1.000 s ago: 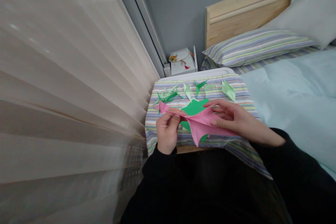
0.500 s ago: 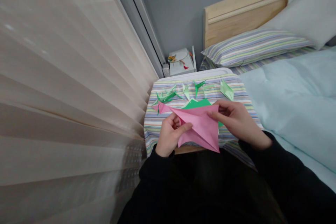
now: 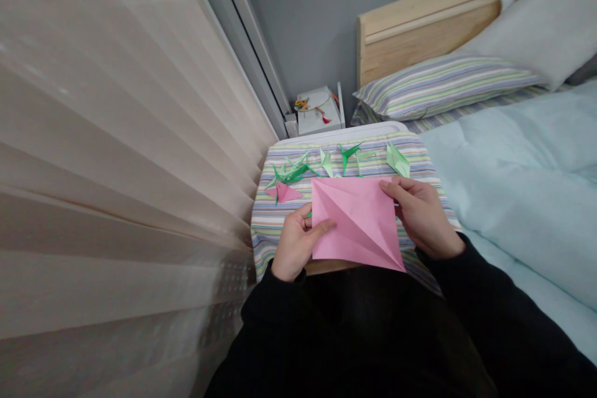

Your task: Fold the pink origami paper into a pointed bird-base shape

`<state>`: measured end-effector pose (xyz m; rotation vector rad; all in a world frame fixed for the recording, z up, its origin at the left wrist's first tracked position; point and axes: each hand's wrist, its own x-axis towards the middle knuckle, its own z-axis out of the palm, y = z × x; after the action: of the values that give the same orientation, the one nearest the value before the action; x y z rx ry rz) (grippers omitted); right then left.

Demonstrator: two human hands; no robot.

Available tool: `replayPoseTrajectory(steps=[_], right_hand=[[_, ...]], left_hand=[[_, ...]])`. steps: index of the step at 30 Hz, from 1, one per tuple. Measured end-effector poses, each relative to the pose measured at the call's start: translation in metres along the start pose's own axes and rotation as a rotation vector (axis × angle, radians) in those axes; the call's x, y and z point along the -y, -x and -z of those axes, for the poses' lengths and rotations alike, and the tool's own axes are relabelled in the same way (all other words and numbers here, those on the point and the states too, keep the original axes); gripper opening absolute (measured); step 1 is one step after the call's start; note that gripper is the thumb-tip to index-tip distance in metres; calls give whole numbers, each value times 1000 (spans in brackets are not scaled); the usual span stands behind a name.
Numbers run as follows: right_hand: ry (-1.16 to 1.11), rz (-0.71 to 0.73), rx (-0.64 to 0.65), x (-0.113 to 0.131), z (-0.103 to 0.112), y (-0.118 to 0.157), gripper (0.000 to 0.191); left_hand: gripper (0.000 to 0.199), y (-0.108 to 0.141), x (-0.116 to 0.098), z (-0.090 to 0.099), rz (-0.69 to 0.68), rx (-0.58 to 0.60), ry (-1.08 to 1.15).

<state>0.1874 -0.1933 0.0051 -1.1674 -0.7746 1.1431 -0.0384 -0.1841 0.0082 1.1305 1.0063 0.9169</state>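
A creased sheet of pink origami paper point(image 3: 357, 221) is spread nearly flat between my two hands, above the front of a small cloth-covered table point(image 3: 275, 227). My left hand point(image 3: 298, 239) is closed on its left edge, thumb on top and fingers partly hidden behind. At the upper right corner my right hand point(image 3: 417, 211) pinches the sheet between thumb and fingers. A folded pink paper piece point(image 3: 285, 193) lies left of the sheet. Behind it rest several green paper cranes point(image 3: 293, 169), and a light green folded piece point(image 3: 398, 160) sits at the back right.
A pleated curtain point(image 3: 140, 168) hangs close along the left. To the right is a bed with a pale blue quilt point(image 3: 508, 168) and a striped pillow point(image 3: 448, 84). Beyond the table stands a white stand point(image 3: 321, 121) with small items on it.
The pink paper has been opened out from a partly folded shape into a wider, flatter sheet. My right hand has shifted to its upper corner, and the sheet now covers the green paper behind.
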Motion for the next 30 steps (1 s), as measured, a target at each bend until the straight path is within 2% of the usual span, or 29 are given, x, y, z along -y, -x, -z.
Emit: replayPoseTrajectory(steps=[3, 6, 10, 12, 14, 16, 22, 26, 30], right_hand=[[-9, 31, -61, -6, 3, -4, 44], [-20, 44, -82, -8, 7, -5, 47], [-17, 22, -38, -7, 14, -2, 46], [-32, 15, 20, -6, 17, 1, 55], [-35, 18, 95, -6, 21, 3, 61], [-1, 39, 144, -5, 24, 3, 54], [134, 192, 39, -7, 29, 1, 31], [173, 183, 35, -6, 30, 3, 28], [157, 152, 32, -5, 32, 4, 40]], left_hand=[[50, -1, 1, -2, -8, 56, 33], [55, -3, 3, 1, -10, 14, 120], [65, -8, 4, 9, -71, -75, 95], [67, -10, 5, 11, -135, -89, -3], [66, -11, 5, 12, -192, -100, -91], [62, -12, 5, 11, -240, -126, -132], [43, -14, 10, 11, -337, -199, -168], [20, -13, 5, 13, -365, -194, -286], [34, -11, -2, 11, -353, -172, -314]])
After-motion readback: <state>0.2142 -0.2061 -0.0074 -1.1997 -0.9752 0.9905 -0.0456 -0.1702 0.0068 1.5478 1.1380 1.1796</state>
